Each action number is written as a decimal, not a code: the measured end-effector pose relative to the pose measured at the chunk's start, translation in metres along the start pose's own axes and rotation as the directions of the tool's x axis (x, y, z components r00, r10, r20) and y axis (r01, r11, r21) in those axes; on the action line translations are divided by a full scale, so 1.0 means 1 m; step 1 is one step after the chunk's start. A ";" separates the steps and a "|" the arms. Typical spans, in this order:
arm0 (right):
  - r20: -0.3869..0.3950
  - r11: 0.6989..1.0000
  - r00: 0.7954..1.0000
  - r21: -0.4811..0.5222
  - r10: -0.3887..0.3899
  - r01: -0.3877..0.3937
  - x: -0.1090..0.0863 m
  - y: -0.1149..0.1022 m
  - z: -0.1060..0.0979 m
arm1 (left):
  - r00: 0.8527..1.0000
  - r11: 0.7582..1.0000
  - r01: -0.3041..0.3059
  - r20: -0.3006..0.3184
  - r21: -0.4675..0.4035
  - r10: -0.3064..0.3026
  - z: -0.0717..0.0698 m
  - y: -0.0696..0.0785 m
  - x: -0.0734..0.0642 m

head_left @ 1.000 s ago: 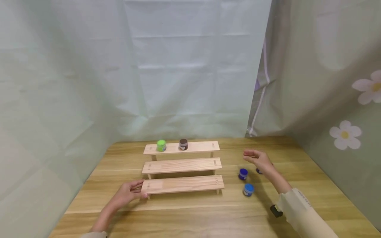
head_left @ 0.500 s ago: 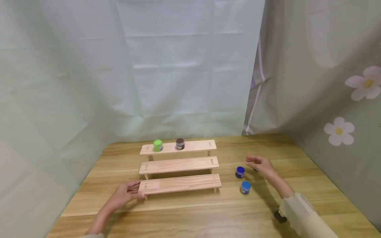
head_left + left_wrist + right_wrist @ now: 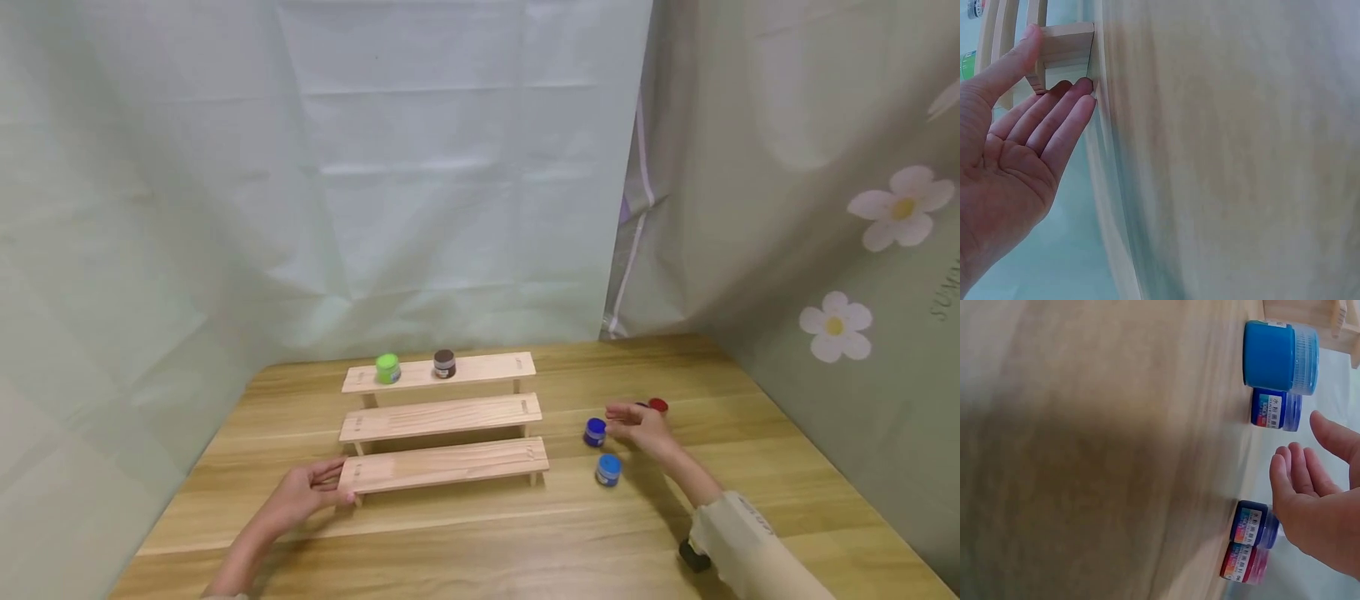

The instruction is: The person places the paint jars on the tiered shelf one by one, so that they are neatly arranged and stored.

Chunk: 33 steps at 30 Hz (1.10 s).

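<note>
A three-step wooden display stand (image 3: 442, 465) stands on the table. My left hand (image 3: 298, 493) holds the left end of its lowest step; in the left wrist view the thumb (image 3: 1019, 53) lies along the step's edge, with the fingers by the leg. My right hand (image 3: 643, 431) reaches beside a dark blue paint jar (image 3: 595, 432), thumb and fingers apart with nothing between them. A lighter blue jar (image 3: 608, 470) stands nearer me. Behind the right hand are a red-lidded jar (image 3: 657, 406) and a dark jar (image 3: 1254, 524), the latter mostly hidden in the head view.
On the top step sit a green jar (image 3: 387, 368) and a dark brown jar (image 3: 444, 363). The wood-grain table (image 3: 450, 550) ends at a pale curtain (image 3: 442, 208) behind, with flower-printed cloth (image 3: 810, 208) on the right.
My right hand has come down and leftward to the dark blue jar, uncovering the red lid behind it. My left hand keeps its place on the stand. The head view has shifted slightly.
</note>
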State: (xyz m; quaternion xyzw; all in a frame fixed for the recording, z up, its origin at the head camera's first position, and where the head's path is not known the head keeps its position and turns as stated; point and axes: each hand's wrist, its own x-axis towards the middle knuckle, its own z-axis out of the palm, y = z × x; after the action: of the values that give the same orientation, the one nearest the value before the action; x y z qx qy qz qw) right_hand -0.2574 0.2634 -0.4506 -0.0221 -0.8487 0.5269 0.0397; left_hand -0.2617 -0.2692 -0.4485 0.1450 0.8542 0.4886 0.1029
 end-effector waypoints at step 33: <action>0.145 0.998 0.988 -0.041 0.056 -0.051 0.005 0.009 0.007 | 1.000 1.000 -0.019 0.002 -0.022 0.019 0.000 -0.003 0.001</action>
State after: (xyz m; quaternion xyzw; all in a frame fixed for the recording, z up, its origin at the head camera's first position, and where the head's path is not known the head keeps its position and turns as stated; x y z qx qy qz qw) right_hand -0.2632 0.2616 -0.4610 -0.0069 -0.8580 0.5122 -0.0370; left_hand -0.2632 -0.2702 -0.4509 0.1522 0.8472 0.4989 0.1007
